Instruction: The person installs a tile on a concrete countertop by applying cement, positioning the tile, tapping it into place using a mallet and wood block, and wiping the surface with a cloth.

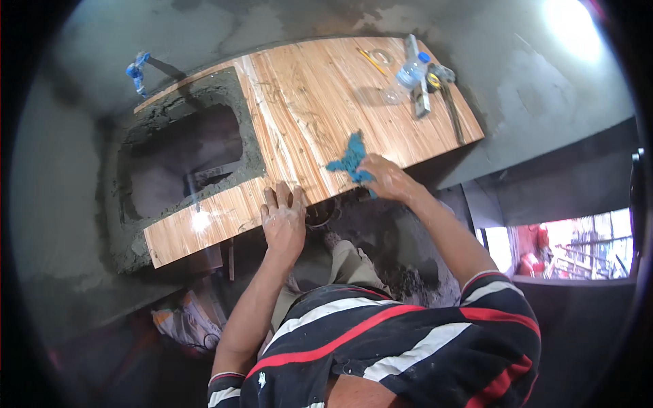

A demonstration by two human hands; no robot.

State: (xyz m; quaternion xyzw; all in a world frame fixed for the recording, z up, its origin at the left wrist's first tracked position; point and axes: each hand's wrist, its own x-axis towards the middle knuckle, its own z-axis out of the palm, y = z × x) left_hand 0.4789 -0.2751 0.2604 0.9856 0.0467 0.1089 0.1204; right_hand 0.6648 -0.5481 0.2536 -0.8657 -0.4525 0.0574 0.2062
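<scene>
My right hand (389, 178) is closed on one end of a crumpled blue cloth (352, 156), which lies on the wood-patterned tile top (309, 95) close to its front edge. My left hand (284, 216) rests at the same edge, farther left. Its fingers are apart and lie on the tile surface, holding nothing; the thumb is partly out of sight. Streaks of grey residue show on the tiles. To the left of my hands, a rectangular opening (190, 146) is bordered by rough grey mortar (252, 132).
At the right of the top lie a clear plastic bottle (411, 72) with a blue cap, a hammer (450, 102), a metal level-like bar (421, 102), a yellow pencil (371, 61) and a tape roll (381, 56). A blue tap (138, 72) projects from the wall. A bag (190, 325) sits below.
</scene>
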